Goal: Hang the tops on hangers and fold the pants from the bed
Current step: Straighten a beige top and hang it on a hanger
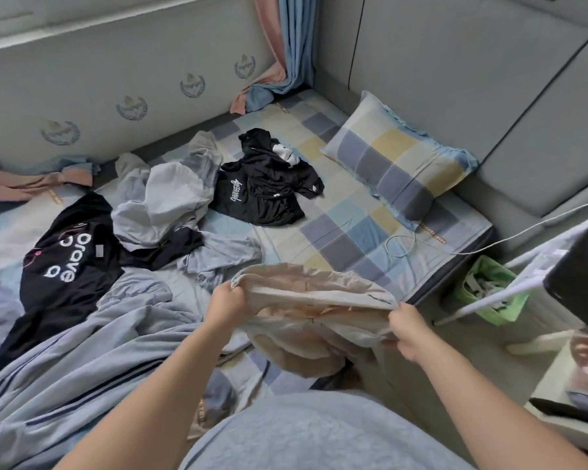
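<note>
Two pinch grips on the beige garment (pixel 314 301), possibly pants: left hand (pixel 226 305) at 9 o'clock, right hand (pixel 409 330) at 3 o'clock; its slack middle may crease the fold.

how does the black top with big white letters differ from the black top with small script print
The black top with big white letters lies spread out, partly under grey clothes; the black top with small script print is bunched up nearer the checked pillow, uncovered. The second's lettering is smaller than the first's. Both are black, on the bed.
</note>
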`<state>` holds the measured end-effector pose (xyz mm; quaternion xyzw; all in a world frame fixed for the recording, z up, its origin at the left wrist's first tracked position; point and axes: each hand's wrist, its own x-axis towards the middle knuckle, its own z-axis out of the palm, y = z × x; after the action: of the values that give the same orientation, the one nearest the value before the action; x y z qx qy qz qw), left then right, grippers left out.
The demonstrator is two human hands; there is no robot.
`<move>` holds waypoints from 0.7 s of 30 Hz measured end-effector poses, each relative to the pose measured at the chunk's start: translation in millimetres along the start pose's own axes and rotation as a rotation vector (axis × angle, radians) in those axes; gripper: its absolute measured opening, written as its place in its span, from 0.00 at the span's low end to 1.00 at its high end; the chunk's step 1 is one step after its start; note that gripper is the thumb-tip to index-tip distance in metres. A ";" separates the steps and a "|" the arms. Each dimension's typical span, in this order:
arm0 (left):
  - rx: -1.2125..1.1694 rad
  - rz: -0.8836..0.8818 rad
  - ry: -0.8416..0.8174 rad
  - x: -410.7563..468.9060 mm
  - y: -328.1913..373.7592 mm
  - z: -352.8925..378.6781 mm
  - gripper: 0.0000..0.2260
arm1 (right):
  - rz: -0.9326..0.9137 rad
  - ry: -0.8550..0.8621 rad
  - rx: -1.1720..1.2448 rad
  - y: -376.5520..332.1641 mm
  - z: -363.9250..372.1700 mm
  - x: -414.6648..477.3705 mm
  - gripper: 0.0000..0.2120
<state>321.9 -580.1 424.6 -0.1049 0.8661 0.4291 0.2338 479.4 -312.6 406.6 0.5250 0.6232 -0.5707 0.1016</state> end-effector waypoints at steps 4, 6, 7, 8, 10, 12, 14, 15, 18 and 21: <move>-0.466 -0.216 -0.116 2.9 3.6 -33.6 0.09 | 0.079 -0.116 0.528 -31.8 19.5 -36.6 0.14; -0.669 -0.274 -0.190 4.0 9.0 -53.0 0.10 | 0.095 -0.179 0.561 -46.3 27.2 -56.7 0.16; -0.719 -0.286 -0.222 4.4 12.6 -63.6 0.10 | 0.095 -0.204 0.526 -53.0 30.2 -64.7 0.18; -0.730 -0.294 -0.254 2.6 17.8 -74.9 0.11 | 0.097 -0.232 0.496 -61.1 32.5 -73.4 0.19; -0.695 -0.289 -0.357 -1.2 31.2 -96.0 0.15 | 0.096 -0.261 0.447 -79.5 34.7 -86.9 0.21; -0.639 -0.207 -0.508 -6.7 50.0 -118.1 0.21 | 0.051 -0.287 0.453 -102.4 35.8 -98.7 0.21; -0.594 -0.064 -0.622 -11.7 75.1 -137.9 0.24 | -0.030 -0.327 0.454 -130.0 36.2 -113.0 0.20; -0.586 0.000 -0.654 -16.3 89.7 -147.6 0.22 | -0.077 -0.347 0.448 -143.8 35.3 -121.1 0.19; -0.620 0.169 -0.732 -32.8 133.0 -172.9 0.19 | -0.244 -0.384 0.460 -187.3 28.3 -156.9 0.17; -0.451 0.382 -0.743 -44.2 172.8 -189.8 0.22 | -0.428 -0.386 0.478 -223.1 14.7 -196.8 0.11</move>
<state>234.4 -626.0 665.6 0.1685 0.6127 0.6504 0.4160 384.8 -385.3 679.5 0.2744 0.5375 -0.7968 -0.0297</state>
